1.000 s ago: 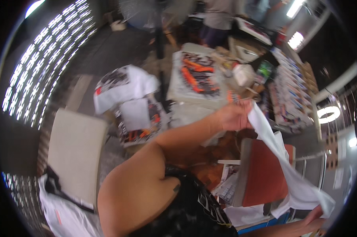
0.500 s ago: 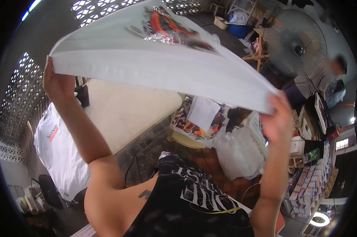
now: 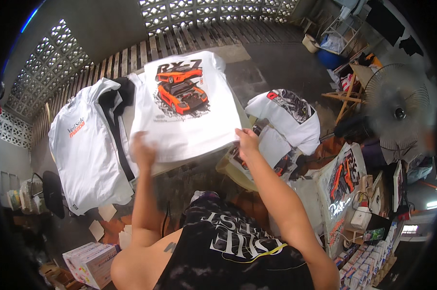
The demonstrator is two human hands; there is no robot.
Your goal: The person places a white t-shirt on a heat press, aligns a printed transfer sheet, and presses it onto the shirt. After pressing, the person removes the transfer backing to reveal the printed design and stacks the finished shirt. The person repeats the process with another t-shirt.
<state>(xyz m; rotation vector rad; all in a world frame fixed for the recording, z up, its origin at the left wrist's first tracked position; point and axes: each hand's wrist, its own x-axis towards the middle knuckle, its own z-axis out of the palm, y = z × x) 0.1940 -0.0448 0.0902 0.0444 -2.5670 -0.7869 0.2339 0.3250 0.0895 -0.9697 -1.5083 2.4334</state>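
A white T-shirt [image 3: 194, 133] with an orange car print lies spread, print up, over the pale board [image 3: 172, 167] in front of me. My right hand [image 3: 248, 143] pinches its near right hem corner between closed fingers. At the near left hem is my left hand [image 3: 144, 151], smeared by motion; whether its fingers grip the cloth is unclear. Left of the board hangs another white T-shirt [image 3: 90, 159] with a small chest print. Black cloth [image 3: 118, 123] lies between the two shirts.
Right of the board, a bundled white printed shirt [image 3: 300, 126] rests by a pale yellow stool [image 3: 233, 175]. Further right are a printed sheet [image 3: 341, 181], a standing fan [image 3: 397, 108] and stacked small boxes [image 3: 368, 256]. A carton [image 3: 90, 263] stands at lower left.
The white T-shirt, held up high and stretched between both hands, has come down onto the board with its car print facing up. Both hands have lowered and moved closer together.
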